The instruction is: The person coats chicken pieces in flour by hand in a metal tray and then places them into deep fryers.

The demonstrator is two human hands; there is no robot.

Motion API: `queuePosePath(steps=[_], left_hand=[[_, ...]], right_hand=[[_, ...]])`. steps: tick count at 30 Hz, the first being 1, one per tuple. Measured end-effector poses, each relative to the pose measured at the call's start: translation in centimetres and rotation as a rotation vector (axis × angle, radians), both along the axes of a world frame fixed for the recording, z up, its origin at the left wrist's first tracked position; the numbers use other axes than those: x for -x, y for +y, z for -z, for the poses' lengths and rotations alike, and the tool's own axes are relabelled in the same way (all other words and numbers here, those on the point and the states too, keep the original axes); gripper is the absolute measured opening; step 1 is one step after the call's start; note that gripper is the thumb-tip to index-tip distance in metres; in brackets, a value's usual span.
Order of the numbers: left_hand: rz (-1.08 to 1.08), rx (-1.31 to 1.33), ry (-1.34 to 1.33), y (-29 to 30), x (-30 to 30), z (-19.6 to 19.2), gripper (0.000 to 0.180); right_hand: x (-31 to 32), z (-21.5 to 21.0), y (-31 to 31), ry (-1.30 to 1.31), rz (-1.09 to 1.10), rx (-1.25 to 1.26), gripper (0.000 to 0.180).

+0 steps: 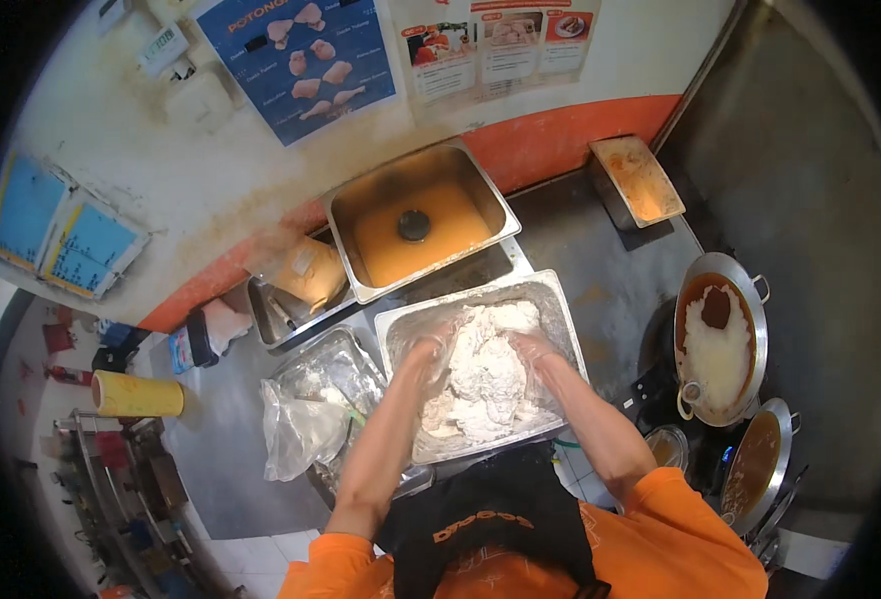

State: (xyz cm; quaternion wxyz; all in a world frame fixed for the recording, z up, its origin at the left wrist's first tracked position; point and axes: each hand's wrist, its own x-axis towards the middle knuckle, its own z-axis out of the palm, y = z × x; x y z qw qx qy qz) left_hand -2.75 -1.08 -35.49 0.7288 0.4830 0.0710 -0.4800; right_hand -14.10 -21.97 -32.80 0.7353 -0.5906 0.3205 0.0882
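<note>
A steel tray (563, 317) in front of me holds a heap of white floured pieces (485, 374). My left hand (429, 349) is pressed into the left side of the heap, wearing a thin clear glove dusted with flour. On the right side of the heap lies my right hand (535, 348), also floured. Both hands curl around the floured pieces and their fingertips are partly buried.
A steel pan of orange liquid (416, 228) stands behind the tray. A clear plastic bag (306, 409) lies on another tray at left. At right a frying pot with bubbling oil (718, 339) and a second oil pan (755, 464) stand; a small orange-stained tray (638, 180) sits by the wall.
</note>
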Motion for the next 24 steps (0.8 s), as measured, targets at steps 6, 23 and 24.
queuePosePath(steps=[6,23,24], left_hand=[[-0.037,-0.34,-0.214,6.2,1.5,1.9,0.038],[-0.668,-0.271,0.066,4.5,14.9,-14.7,0.044],[-0.677,-0.275,0.066,4.5,14.3,-14.8,0.044]], right_hand=[[0.5,-15.9,5.9,-0.047,-0.261,0.59,0.06],[-3.6,-5.6,0.9,0.124,-0.516,0.689,0.055],[-3.4,-5.5,1.3,0.12,-0.525,0.686,0.055]])
